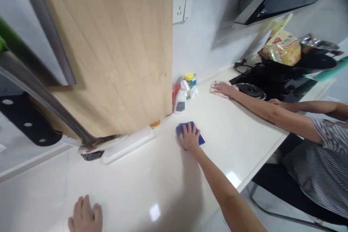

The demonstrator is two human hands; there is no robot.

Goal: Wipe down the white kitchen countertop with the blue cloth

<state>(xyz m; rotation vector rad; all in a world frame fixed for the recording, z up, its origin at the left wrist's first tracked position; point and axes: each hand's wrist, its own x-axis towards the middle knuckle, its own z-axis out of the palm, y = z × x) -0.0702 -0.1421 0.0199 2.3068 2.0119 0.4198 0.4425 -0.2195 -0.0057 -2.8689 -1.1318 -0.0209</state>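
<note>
My right hand [189,137] lies flat, fingers spread, pressing a blue cloth [201,139] onto the white countertop [152,181], in front of a wooden board. My left hand [85,216] rests on the same countertop at the bottom left, fingers together and flat, holding nothing. Another person in a striped shirt [326,174] leans in from the right; one of their hands [223,87] presses a pink cloth [215,90] on the counter beside the stove.
A large wooden board [114,50] stands on a white holder [127,145]. Bottles, one a white spray bottle [180,98], stand by the wall. A black stove [272,83] carries a pan [299,61] holding a yellow bag [284,48]. A wall socket [179,3] is above.
</note>
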